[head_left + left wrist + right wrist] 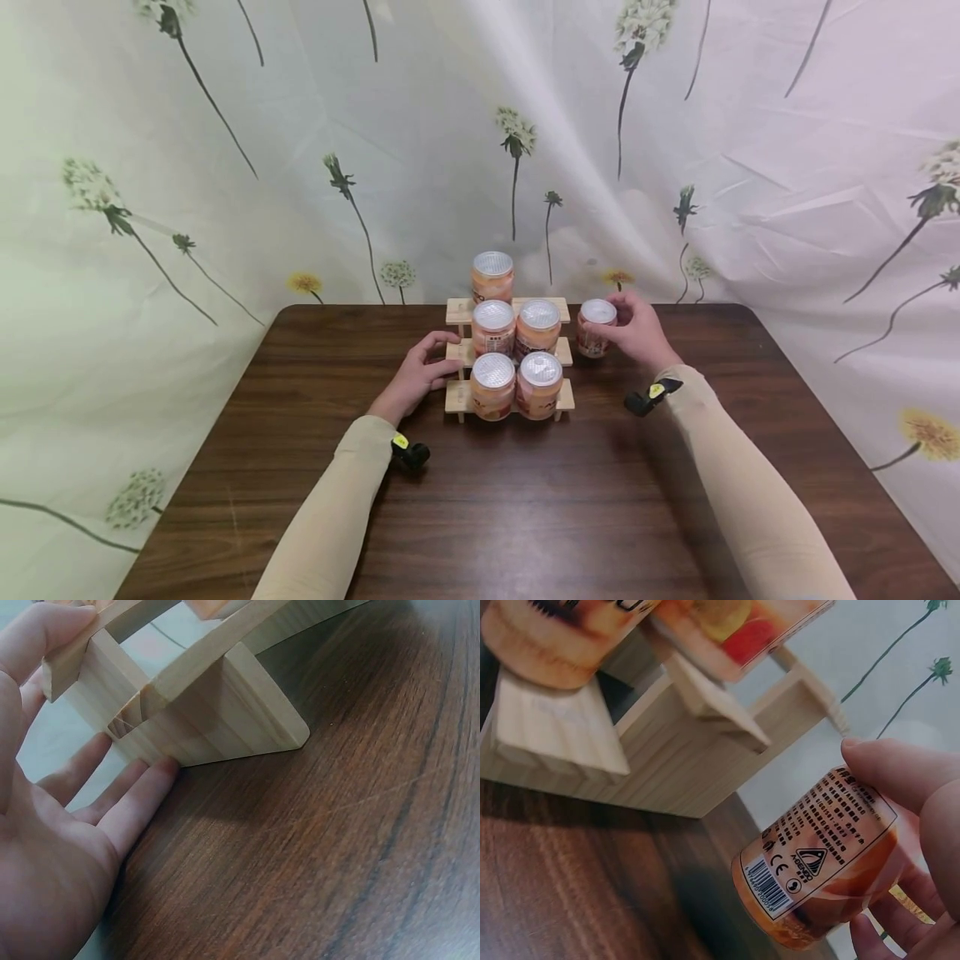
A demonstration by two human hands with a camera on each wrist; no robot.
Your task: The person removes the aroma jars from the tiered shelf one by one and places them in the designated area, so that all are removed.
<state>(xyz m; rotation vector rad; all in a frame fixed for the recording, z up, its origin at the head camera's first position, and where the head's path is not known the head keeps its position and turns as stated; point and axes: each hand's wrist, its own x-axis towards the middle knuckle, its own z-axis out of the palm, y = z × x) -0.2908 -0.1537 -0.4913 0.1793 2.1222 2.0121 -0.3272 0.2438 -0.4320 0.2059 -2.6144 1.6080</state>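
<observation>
A three-step wooden rack (457,397) stands on the table, holding several orange-labelled jars with silvery lids. Its top step carries one jar (492,283) at the left; the middle and bottom steps carry two each. My left hand (416,377) is at the rack's left side. In the left wrist view, its extended fingers (142,802) rest against the wooden side panel and the thumb lies on a step's end. To the right of the rack, my right hand (641,333) grips another jar (817,855) between thumb and fingers, its barcode label facing the rack.
The dark wood-grain table (487,517) extends around the rack toward the front. Behind and beside it hangs a pale cloth (450,167) printed with dandelions, meeting the table's back edge close behind the rack.
</observation>
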